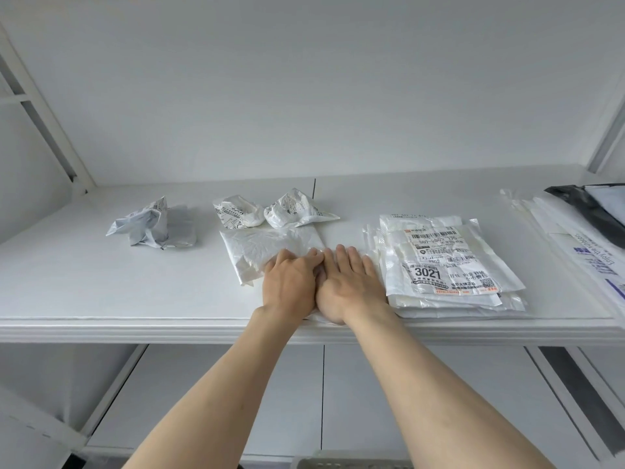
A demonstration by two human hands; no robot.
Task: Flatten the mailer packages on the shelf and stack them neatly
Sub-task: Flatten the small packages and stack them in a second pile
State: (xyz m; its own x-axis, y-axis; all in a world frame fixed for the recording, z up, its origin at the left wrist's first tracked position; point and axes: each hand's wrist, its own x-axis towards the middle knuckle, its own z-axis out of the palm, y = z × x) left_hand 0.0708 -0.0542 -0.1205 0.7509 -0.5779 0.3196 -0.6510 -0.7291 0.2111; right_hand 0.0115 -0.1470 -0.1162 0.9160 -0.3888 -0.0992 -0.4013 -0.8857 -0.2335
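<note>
both hands lie palm down, side by side and touching at the thumbs, on a white mailer [267,247] near the front lip of the shelf [135,299]. the left hand [291,282] has its fingers bent a little at the knuckles, pressing into the plastic but not closed round it; the right hand [348,282] is flat with straight fingers. neither grips anything, which suits the job: flat palms spread weight and push air and creases out of the thin film. the mailer is already mostly flat, wrinkled toward its left and far edges, with its near right part hidden under the hands.

just to the right, nearly touching the right hand, sits the stack [449,265] of flattened mailers, labels up, one printed 3021 on top. keeping it so near looks deliberate, so the pressed mailer needs only a short slide or lift across.

behind the pressed mailer, two crumpled white mailers [236,214] [297,209] wait, just beside each other. well off to the left lies a crumpled grey one [152,225]. at the far right edge are more flat bags [575,245] and a black one [588,204], partly out of view.

by my reading the task is past halfway, with three crumpled pieces left.
</note>
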